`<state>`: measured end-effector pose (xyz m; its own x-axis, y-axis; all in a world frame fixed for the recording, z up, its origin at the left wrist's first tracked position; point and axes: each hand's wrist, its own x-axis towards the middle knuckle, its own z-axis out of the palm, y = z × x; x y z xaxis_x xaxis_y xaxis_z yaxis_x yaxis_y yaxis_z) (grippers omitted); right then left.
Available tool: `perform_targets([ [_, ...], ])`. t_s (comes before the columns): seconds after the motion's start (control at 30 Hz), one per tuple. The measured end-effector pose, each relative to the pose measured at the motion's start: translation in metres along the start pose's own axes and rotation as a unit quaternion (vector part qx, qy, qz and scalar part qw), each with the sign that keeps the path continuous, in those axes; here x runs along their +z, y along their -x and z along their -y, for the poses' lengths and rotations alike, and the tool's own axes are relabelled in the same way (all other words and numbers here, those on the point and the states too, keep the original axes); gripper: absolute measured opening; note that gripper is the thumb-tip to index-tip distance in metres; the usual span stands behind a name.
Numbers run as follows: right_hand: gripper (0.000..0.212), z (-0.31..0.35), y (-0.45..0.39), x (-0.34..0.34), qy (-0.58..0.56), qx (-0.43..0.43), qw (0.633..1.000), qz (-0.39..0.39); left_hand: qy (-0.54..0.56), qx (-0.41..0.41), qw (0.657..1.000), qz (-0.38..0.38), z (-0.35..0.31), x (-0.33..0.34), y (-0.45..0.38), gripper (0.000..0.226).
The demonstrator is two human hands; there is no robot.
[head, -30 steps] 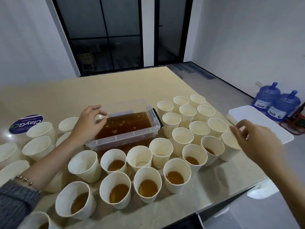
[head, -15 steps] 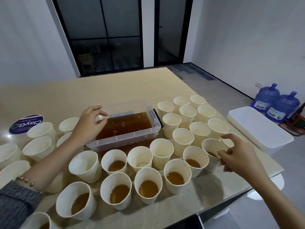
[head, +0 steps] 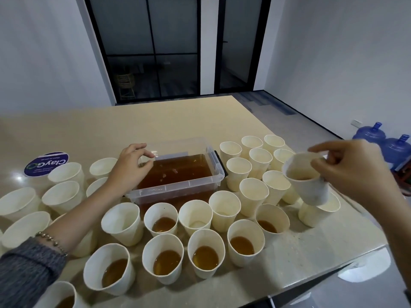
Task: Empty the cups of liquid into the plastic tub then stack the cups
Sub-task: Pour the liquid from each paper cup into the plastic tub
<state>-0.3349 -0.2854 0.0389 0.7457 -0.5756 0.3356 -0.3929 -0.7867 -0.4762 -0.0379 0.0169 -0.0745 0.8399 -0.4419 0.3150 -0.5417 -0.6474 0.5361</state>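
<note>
Paper cups, thin-walled and light, crowd the table (head: 200,121); such cups likely buckle if squeezed and slosh if tipped. At left, the left hand (head: 131,172) curls its fingers over the near-left rim of the clear plastic tub (head: 178,192), steadying it; the tub, full of amber liquid, is probably heavy. Filled cups (head: 165,261) stand in the front rows. At right, the right hand (head: 353,174) pinches a lifted cup (head: 305,178) by its rim, holding it above the empty cups, a little liquid inside; gripping lower on the wall would likely crush it less.
</note>
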Motion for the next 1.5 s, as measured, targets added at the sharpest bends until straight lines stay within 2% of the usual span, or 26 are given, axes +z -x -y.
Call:
perform_targets([
  [0.13,0.026,0.038,-0.036,0.016,0.078,-0.061,0.995,0.006,0.007,0.001,1.0,0.001,0.002,0.001,-0.001,0.014],
  [0.3,0.027,0.086,-0.066,0.058,0.19,-0.137,0.971,0.048,0.019,-0.003,1.0,-0.003,0.003,0.001,-0.001,0.012],
  [0.5,0.013,0.132,-0.075,0.093,0.301,-0.275,0.91,0.081,0.023,-0.001,1.0,-0.005,0.005,0.002,-0.001,0.012],
  [0.63,0.01,0.156,-0.074,0.103,0.343,-0.34,0.87,0.097,0.033,-0.003,0.999,-0.006,0.005,0.003,-0.002,0.011],
  [0.77,0.012,0.17,-0.071,0.115,0.402,-0.387,0.825,0.091,0.03,-0.003,1.0,-0.007,0.006,0.003,-0.002,0.011],
  [0.87,0.023,0.177,-0.068,0.122,0.453,-0.411,0.786,0.093,0.028,-0.004,1.0,-0.007,0.007,0.003,-0.003,0.011],
  [0.93,0.02,0.18,-0.065,0.127,0.477,-0.422,0.765,0.098,0.024,-0.003,1.0,-0.007,0.007,0.003,-0.003,0.012],
  [1.03,0.012,0.18,-0.062,0.134,0.477,-0.442,0.753,0.096,0.021,-0.002,1.0,-0.009,0.007,0.003,-0.002,0.012],
  [1.13,0.015,0.173,-0.066,0.129,0.455,-0.426,0.777,0.085,0.021,0.003,1.0,-0.011,0.007,0.002,-0.003,0.011],
  [1.2,0.019,0.166,-0.074,0.116,0.422,-0.39,0.817,0.053,0.023,0.005,1.0,-0.011,0.007,0.002,-0.002,0.011],
  [1.3,0.009,0.145,-0.088,0.077,0.336,-0.294,0.894,0.036,0.02,0.007,1.0,-0.013,0.007,0.002,-0.002,0.011],
  [1.4,0.008,0.103,-0.093,0.033,0.266,-0.223,0.935,0.074,0.012,0.008,1.0,-0.012,0.007,0.001,-0.002,0.012],
  [1.5,0.019,0.055,-0.083,-0.001,0.213,-0.176,0.951,0.137,0.007,0.009,1.0,-0.01,0.007,0.002,-0.003,0.012],
])
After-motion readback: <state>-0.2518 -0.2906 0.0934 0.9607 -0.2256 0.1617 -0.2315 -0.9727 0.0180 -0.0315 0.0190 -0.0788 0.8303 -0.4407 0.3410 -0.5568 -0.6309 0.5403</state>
